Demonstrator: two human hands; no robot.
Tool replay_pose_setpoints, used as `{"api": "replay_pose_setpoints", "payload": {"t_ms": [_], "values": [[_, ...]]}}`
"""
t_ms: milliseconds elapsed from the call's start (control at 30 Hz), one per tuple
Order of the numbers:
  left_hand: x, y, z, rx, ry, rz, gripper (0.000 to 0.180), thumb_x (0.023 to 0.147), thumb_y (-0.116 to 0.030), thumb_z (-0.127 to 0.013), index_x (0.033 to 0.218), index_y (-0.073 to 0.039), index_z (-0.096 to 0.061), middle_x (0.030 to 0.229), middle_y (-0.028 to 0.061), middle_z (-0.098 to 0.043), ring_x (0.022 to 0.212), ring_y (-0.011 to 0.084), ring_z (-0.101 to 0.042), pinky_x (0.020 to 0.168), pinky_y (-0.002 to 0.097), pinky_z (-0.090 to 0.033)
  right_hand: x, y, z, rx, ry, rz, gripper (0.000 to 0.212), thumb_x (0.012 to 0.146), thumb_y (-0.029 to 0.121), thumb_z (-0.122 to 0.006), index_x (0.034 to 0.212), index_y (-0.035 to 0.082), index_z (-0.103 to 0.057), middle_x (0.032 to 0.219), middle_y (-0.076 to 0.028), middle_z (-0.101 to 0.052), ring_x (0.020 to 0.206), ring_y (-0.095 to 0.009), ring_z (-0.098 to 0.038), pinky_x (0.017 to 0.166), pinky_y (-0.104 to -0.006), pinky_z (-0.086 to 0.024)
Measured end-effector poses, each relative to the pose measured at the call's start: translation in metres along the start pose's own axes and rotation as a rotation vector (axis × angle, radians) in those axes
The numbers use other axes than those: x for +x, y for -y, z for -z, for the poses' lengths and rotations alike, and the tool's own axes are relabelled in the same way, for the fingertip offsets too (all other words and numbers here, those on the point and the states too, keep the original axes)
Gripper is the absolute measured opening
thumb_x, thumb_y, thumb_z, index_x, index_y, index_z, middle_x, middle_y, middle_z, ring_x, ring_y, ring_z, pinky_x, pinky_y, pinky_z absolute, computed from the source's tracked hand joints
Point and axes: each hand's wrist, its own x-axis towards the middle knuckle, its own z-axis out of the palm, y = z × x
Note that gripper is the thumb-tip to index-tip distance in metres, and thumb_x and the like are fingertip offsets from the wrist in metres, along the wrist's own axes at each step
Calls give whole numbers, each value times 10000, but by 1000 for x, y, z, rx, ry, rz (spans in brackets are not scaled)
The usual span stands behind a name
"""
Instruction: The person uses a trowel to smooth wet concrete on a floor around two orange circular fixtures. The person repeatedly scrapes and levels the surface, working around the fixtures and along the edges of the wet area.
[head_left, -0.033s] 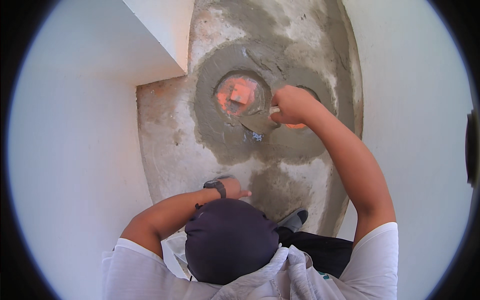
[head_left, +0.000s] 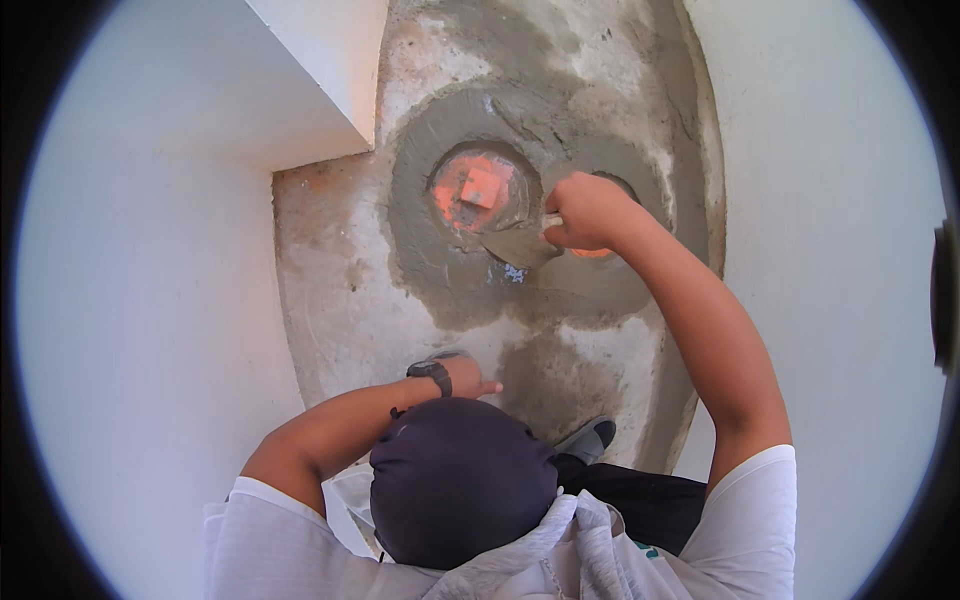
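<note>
My right hand grips the handle of a small trowel. Its grey blade lies on wet mortar at the lower right edge of a round hole with orange material inside. A second round orange opening is mostly hidden under that hand. My left hand, with a black watch on the wrist, rests on the bare concrete floor nearer to me and holds nothing.
White walls close in the narrow concrete strip on the left and right. A white boxed corner juts in at the upper left. My grey shoe stands on the concrete below the mortar patch.
</note>
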Motion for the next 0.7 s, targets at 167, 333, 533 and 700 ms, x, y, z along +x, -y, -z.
{"api": "replay_pose_setpoints", "payload": {"t_ms": [167, 333, 533, 700], "values": [[3, 1, -2, -10, 22, 18, 808, 975, -711, -517, 909, 52, -776, 945, 279, -729, 928, 441, -710, 886, 519, -529, -12, -16, -8, -4, -22, -36, 265, 775, 298, -782, 822, 39, -763, 774, -173, -731, 800, -387, -722, 754, -488, -585], [2, 0, -1, 5, 1, -3, 815, 972, -717, -514, 919, 53, -776, 941, 287, -727, 930, 444, -710, 885, 519, -529, -20, -27, -13, -13, -129, -9, 242, 766, 284, -786, 832, 51, -770, 822, -167, -746, 820, -363, -730, 753, -471, -592], [1, -3, -2, 92, -56, -14, 768, 1020, -667, -473, 610, -98, -786, 649, 79, -735, 697, 261, -739, 814, 370, -566, -35, -19, 10, -78, -63, -134, 214, 748, 256, -796, 846, 67, -777, 873, -145, -756, 845, -337, -737, 751, -448, -598], [1, -2, -3, 92, -49, -3, 779, 1021, -671, -469, 611, -88, -783, 649, 78, -737, 696, 250, -742, 810, 365, -567, -40, -17, 30, -104, -87, -164, 198, 734, 238, -792, 853, 80, -781, 848, -114, -752, 850, -323, -738, 738, -436, -598]]}}
